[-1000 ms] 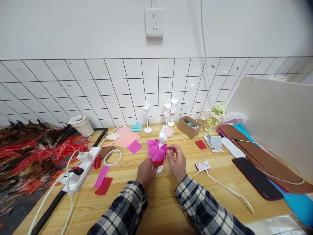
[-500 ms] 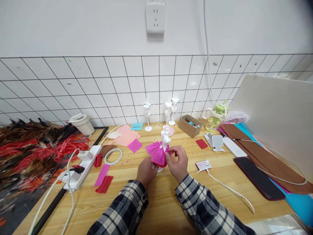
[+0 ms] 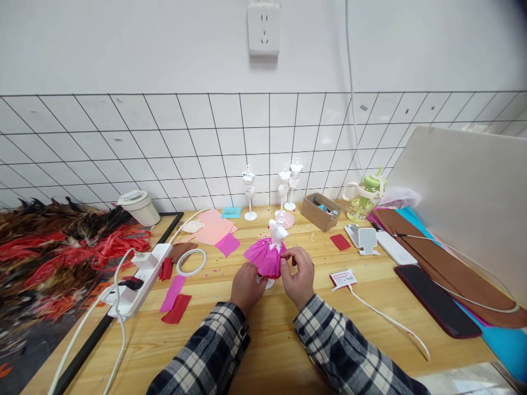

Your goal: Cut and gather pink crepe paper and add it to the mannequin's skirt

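Observation:
A small white dress-form mannequin (image 3: 278,232) wears a magenta crepe-paper skirt (image 3: 263,260) with a dark red lower edge. It tilts slightly in front of me. My left hand (image 3: 247,286) is closed at its stand, below the skirt's left side, with some fingertips hidden under the paper. Thumb and fingers of my right hand (image 3: 299,276) pinch the skirt's right edge. Part of the white round base (image 3: 269,283) shows between the hands.
Bare white mannequins (image 3: 249,192) stand by the tiled wall, near a cardboard box (image 3: 321,213). Left are a tape roll (image 3: 191,263), paper pieces (image 3: 228,244), a power strip (image 3: 142,280) and feathers (image 3: 61,247). Right lie a tagged white cable (image 3: 343,278) and a phone (image 3: 437,300).
The mannequin leans a little more to the left. My right hand has shifted slightly left and down, staying on the skirt's edge. The left hand keeps its hold.

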`<action>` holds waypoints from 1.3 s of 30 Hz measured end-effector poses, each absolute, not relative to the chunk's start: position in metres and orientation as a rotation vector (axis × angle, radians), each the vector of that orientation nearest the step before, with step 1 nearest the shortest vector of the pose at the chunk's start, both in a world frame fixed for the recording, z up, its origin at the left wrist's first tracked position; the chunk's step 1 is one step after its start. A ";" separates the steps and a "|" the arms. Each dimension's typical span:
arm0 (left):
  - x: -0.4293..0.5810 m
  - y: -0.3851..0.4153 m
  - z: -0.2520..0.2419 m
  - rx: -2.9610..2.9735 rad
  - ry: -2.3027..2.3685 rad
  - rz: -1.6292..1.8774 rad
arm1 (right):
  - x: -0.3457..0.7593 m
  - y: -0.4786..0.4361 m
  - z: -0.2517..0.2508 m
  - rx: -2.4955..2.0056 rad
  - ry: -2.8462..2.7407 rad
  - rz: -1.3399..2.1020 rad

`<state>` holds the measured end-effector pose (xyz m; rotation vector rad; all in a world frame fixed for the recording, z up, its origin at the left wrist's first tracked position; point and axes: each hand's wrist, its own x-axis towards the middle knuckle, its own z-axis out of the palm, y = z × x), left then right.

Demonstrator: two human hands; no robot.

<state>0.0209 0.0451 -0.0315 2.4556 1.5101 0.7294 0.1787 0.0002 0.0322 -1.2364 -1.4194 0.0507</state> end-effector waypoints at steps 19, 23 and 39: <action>0.023 0.041 -0.028 2.355 1.568 0.624 | 0.185 0.008 0.036 -1.326 -1.359 -0.016; 0.022 0.042 -0.027 2.323 1.562 0.618 | 0.186 0.007 0.036 -1.315 -1.425 -0.049; 0.023 0.046 -0.033 2.218 1.264 0.696 | 0.207 0.017 0.042 -1.299 -1.344 0.062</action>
